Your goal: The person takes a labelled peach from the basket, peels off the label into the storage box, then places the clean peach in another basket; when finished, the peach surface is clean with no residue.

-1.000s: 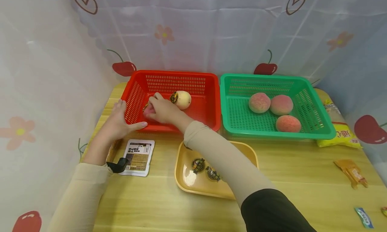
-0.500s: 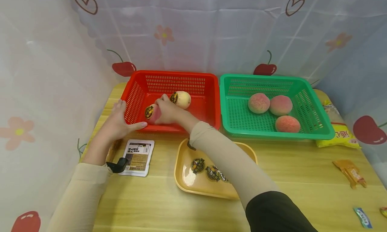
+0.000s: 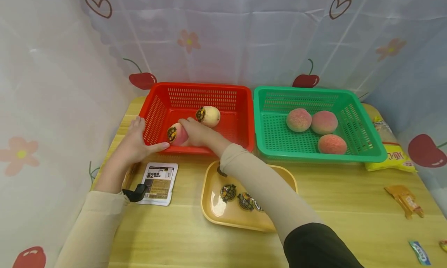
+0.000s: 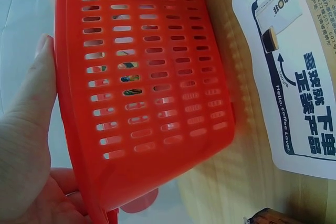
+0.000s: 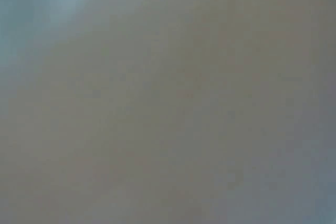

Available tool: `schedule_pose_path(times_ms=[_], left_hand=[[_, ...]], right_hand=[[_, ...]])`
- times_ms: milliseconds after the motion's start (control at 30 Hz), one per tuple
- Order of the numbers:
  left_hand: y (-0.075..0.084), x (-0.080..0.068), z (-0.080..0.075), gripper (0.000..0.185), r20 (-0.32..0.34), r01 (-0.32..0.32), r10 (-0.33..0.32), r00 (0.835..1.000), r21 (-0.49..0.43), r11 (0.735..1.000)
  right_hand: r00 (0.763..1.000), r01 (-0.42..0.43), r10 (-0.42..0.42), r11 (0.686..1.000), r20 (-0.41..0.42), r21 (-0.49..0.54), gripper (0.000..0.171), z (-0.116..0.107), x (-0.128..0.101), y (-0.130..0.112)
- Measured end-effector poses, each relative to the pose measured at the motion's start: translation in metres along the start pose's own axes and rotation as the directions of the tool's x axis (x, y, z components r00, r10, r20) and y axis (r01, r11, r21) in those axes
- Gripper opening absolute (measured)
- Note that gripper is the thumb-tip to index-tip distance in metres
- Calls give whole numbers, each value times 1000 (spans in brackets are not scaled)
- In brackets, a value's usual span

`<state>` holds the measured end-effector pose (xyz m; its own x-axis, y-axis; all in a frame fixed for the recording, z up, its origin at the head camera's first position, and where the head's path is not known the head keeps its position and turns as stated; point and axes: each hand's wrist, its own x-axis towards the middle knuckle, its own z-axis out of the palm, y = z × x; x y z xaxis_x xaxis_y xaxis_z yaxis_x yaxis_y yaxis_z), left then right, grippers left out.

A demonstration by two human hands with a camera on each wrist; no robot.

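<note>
Inside the red basket (image 3: pixel 230 134), my right hand (image 3: pixel 197 133) holds a pinkish peach (image 3: pixel 181 135) low near the front wall. A dark patterned sticker (image 3: pixel 172 134) shows on the peach's left side. My left hand (image 3: pixel 134 140) grips the basket's front left corner, thumb along the front rim and fingers at the left side. The left wrist view shows that thumb (image 4: pixel 39 77) against the red rim. Just behind the right hand lies a pale peach (image 3: pixel 211 116) with a similar sticker. Only a blurred, brownish surface fills the right wrist view.
A green basket (image 3: pixel 321 158) with three peaches stands at right. A yellow tray (image 3: pixel 218 217) holding dark round stickers lies under the right forearm. A white-and-brown pouch (image 3: pixel 158 184) lies by the left wrist. A yellow bag (image 3: pixel 394 155) and small packets line the table's right side.
My right hand has drawn the held peach slightly rightward and toward the front wall, and its sticker now shows fully. My left hand stays at the basket corner.
</note>
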<state>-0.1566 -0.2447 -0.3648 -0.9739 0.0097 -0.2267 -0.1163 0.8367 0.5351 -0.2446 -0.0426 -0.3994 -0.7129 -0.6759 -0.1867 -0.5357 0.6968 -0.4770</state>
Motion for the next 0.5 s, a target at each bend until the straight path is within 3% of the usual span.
schedule_pose_path(times_ms=[233,500], left_hand=[[0,-1,2,131,-1,-1,1,1000,-7,1000],[-2,-1,3,133,-3,-2,2,1000,12,1000]], right_hand=[[994,34,-23,994,-103,105,88,-11,-12,7],[974,111,-55,961,-221,252,86,-32,-39,13]])
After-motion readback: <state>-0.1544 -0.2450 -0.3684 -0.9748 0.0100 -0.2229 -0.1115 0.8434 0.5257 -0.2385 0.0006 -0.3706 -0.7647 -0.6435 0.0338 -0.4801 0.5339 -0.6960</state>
